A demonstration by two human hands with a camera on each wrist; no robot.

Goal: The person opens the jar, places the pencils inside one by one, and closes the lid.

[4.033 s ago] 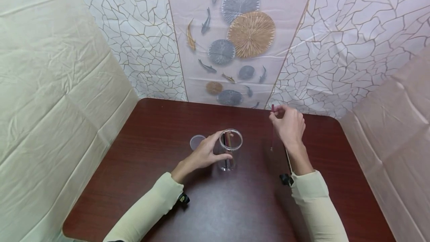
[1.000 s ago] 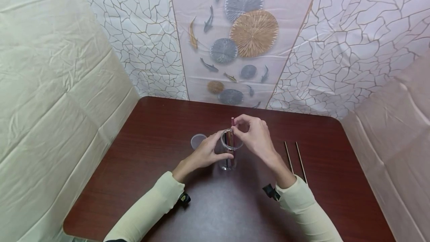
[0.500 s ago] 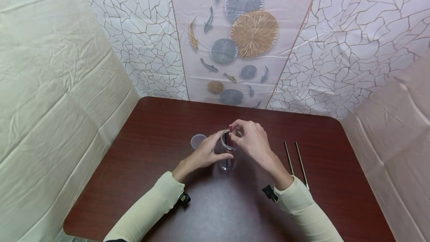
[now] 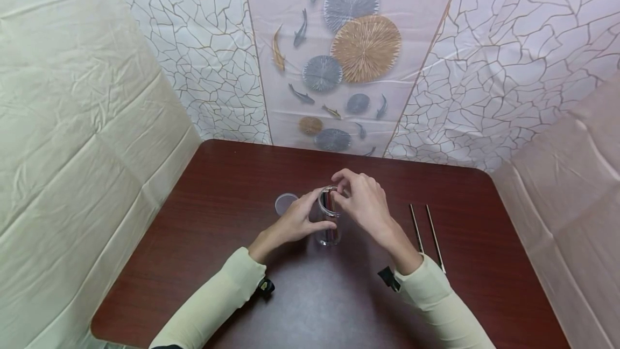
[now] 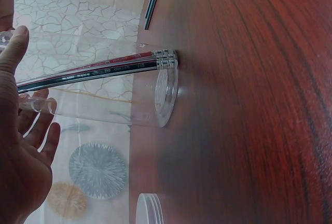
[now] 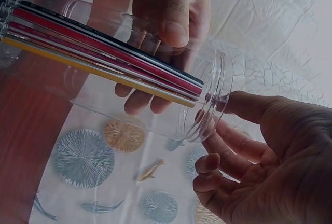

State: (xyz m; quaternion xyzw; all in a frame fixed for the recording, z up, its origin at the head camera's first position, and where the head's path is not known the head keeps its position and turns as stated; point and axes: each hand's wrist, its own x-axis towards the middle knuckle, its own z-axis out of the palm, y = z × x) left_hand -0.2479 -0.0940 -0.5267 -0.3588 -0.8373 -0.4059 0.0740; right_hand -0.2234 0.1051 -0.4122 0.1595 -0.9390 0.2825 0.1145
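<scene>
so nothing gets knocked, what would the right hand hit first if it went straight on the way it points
Likely the clear jar, at its rim: the right hand points across the mouth; whether it already touches is hard to tell.

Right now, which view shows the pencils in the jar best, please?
The right wrist view: the pencils show almost full length, black, red and yellow. The left wrist view shows black and red ones, upper ends hidden; the head view shows them small, partly hidden.
</scene>
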